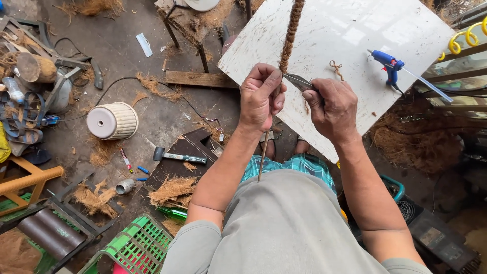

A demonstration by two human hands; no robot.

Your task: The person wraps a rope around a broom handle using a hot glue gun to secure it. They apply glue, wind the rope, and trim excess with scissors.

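Left hand (261, 96) pinches thin stick wrapped w/ brown coir rope (290, 35), held upright over white board (335, 45), steadying it. Right hand (332, 109) fisted round metal pliers (299, 81), tips at rope's lower end.

I saw that the person wore a plain grey T-shirt (284, 228) with short sleeves, which ended above the elbows. Both forearms were bare, without a watch or bracelet. The left hand (260, 99) and the right hand (332, 109) had no gloves and no rings that I could see. Under the shirt, I noticed checked shorts (299, 165) in green and white.
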